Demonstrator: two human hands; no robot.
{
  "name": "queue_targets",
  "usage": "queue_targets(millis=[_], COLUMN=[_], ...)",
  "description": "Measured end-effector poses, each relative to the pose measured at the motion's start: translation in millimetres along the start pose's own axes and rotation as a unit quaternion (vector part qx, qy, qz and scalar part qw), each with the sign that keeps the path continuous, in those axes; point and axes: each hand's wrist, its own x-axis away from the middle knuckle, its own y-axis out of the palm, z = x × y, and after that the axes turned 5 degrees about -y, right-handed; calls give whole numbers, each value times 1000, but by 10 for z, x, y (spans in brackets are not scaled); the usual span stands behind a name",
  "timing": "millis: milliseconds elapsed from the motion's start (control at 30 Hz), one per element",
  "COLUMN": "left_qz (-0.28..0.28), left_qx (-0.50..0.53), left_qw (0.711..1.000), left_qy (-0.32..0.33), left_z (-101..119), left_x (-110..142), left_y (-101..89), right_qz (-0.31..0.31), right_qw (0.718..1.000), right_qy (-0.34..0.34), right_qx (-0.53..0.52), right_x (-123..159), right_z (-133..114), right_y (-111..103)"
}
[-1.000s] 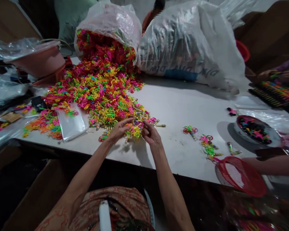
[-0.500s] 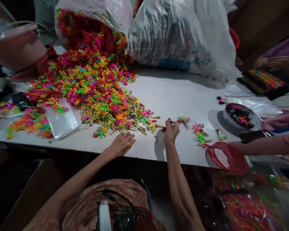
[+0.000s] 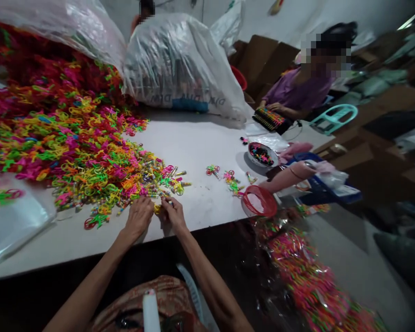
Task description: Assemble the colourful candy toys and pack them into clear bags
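My left hand (image 3: 140, 216) is closed at the near edge of the heap, its fingertips on a small yellow plastic piece (image 3: 157, 209). Close by on the right, my right hand (image 3: 173, 213) pinches a short, thin tube (image 3: 166, 201), partly hidden by the fingers. Both hands are low over the white table, almost touching. Beyond them spreads a big heap of small bright plastic toy pieces (image 3: 90, 152), with several little clear tubes of coloured bits along its right edge. A green and red toy piece (image 3: 97, 221) lies apart, left of my left hand.
Plastic sacks (image 3: 180, 69) stand behind the heap. To the right are loose toys (image 3: 230, 177), a red basket (image 3: 259, 201), a bowl of dark pieces (image 3: 263, 154) and a pink cylindrical object (image 3: 287, 176). A person in purple (image 3: 297, 92) sits beyond. Clear bags (image 3: 17, 221) lie left.
My head view has swung right, bringing the seated person fully into view. My right hand has moved left from the loose toys to beside my left hand.
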Motion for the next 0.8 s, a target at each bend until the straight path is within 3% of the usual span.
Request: queue_targets(millis=[133,233,300,367,400,500,567,667,800], left_qz=[21,28,33,22,9,-10,-5,-11,-40], left_qx=[62,154,244,378,458,653,719,762,774], left_qw=[998,984,958,895,844,648,554,490,466], left_qy=[-24,-88,-151,-233,-280,-392,-419,-424,-426], left_z=[43,87,126,183,217,306,336,336,304], left_x=[-6,-49,-83,-114,-129,-168,-178,-154,-98], left_y=[-6,-95,-177,-268,-312,-417,-464,-518,-572], right_qz=[35,93,107,75,48,-23,-52,-81,-113], right_qw=[999,995,994,997,998,998,997,995,991], right_qy=[-8,-10,-2,17,28,48,48,46,55], right_qx=[-28,-32,-34,-29,-26,-25,-33,-42,-47], right_x=[-74,-67,-41,-9,3,13,1,-24,-35], right_z=[-140,-260,-333,-377,-385,-364,-339,-324,-333], right_y=[-213,-470,-601,-648,-636,-494,-359,-186,-76])
